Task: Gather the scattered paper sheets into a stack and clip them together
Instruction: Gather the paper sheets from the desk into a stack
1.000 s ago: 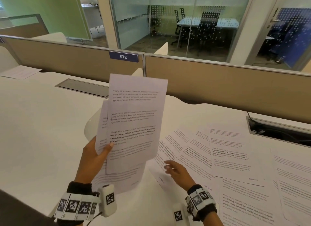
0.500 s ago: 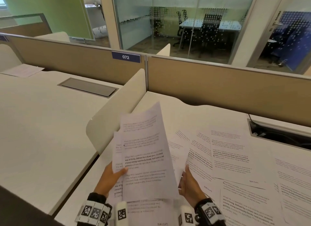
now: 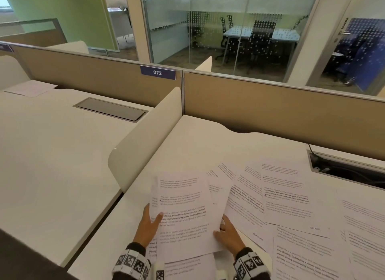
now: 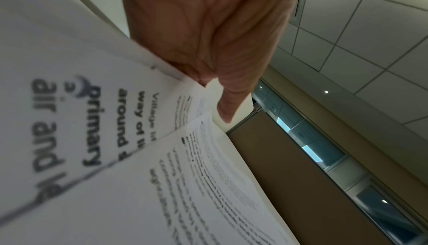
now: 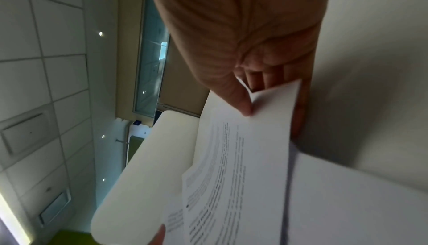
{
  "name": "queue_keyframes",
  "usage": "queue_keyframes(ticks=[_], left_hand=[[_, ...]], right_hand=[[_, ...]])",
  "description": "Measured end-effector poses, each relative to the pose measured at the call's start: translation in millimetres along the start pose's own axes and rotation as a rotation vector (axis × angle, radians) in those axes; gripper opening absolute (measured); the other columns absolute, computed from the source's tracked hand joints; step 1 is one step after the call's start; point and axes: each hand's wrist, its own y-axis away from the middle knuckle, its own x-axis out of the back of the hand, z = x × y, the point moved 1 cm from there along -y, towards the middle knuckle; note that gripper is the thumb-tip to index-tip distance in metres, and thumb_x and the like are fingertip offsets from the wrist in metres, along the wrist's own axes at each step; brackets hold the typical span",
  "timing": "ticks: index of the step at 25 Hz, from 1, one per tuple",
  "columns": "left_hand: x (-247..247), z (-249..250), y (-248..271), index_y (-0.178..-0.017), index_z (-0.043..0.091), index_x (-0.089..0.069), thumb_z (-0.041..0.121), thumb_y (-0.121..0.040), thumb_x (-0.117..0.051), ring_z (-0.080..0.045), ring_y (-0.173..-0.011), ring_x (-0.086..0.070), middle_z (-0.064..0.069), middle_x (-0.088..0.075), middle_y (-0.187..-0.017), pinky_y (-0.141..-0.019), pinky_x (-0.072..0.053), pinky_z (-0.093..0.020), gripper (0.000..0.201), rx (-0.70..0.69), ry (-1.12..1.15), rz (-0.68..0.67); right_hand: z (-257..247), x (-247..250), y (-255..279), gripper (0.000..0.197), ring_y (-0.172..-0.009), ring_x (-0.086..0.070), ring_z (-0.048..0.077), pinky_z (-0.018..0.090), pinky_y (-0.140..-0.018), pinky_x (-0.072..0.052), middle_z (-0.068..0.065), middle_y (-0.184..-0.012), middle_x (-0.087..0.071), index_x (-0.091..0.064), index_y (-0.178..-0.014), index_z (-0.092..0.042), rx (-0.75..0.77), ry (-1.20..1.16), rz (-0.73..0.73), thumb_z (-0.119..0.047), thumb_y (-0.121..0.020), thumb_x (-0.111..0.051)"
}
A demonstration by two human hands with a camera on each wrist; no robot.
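Two hands hold a loose bundle of printed sheets (image 3: 183,215) just above the near edge of a white counter (image 3: 208,142). The left hand (image 3: 146,227) grips the bundle's left edge, thumb on the top page; the right hand (image 3: 229,236) pinches the right edge between thumb and fingers. The pages are fanned, not squared — a lower sheet juts out toward the camera. To the right, more scattered sheets (image 3: 285,196) lie overlapping flat on the counter, some marked "DUPLICATE". A recessed cable tray (image 3: 350,171) sits open at the counter's far right. A low white divider (image 3: 145,138) separates this place from the next one on the left, where a closed grey hatch (image 3: 110,109) is set into the surface and one page (image 3: 31,89) lies far off. Tan partition panels (image 3: 270,113) close the back, one bearing the plate "072" (image 3: 157,72) — beyond, a glass-walled meeting room (image 3: 239,29) with a table and dark chairs.
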Motion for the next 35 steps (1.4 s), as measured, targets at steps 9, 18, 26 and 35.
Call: queue_keyframes(ticks=[9, 18, 26, 35], left_hand=[[-34, 2, -5, -0.136, 0.019, -0.029, 0.027, -0.094, -0.039, -0.012, -0.116, -0.045, 0.001, -0.047, -0.131, -0.106, -0.033, -0.029, 0.043, -0.092, -0.199, -0.199], [-27, 73, 23, -0.097, 0.025, -0.047, 0.019, -0.091, -0.046, -0.004, -0.076, -0.065, 0.003, -0.062, -0.088, -0.056, -0.055, -0.014, 0.009, -0.494, 0.014, 0.108], [-33, 90, 46, -0.101, 0.032, -0.041, 0.047, -0.076, -0.054, 0.01, -0.088, -0.058, 0.013, -0.055, -0.096, -0.06, -0.052, -0.006, 0.032, -0.578, 0.124, 0.214], [-44, 96, 56, -0.097, 0.036, -0.04, 0.065, -0.07, -0.053, 0.009, -0.079, -0.061, 0.01, -0.055, -0.091, -0.054, -0.052, -0.008, 0.041, -0.547, 0.276, 0.192]], right_hand=[[8, 0, -6, 0.061, -0.131, -0.036, 0.024, 0.04, -0.112, -0.029, 0.007, -0.143, -0.036, -0.022, -0.137, -0.013, 0.073, 0.157, -0.006, -0.015, -0.086, -0.054], [-47, 29, 28, 0.019, -0.088, -0.066, 0.006, 0.019, -0.066, -0.057, -0.005, -0.097, -0.065, -0.054, -0.094, -0.03, 0.498, -0.083, 0.245, -0.017, -0.082, -0.059], [-67, 36, 51, 0.018, -0.077, -0.066, 0.0, 0.011, -0.057, -0.053, -0.005, -0.072, -0.07, -0.061, -0.082, -0.022, 0.603, -0.231, 0.342, -0.004, -0.078, -0.065], [-68, 32, 62, 0.008, -0.073, -0.068, 0.009, 0.014, -0.052, -0.053, -0.02, -0.08, -0.071, -0.066, -0.07, -0.036, 0.632, -0.312, 0.362, -0.031, -0.064, -0.068]])
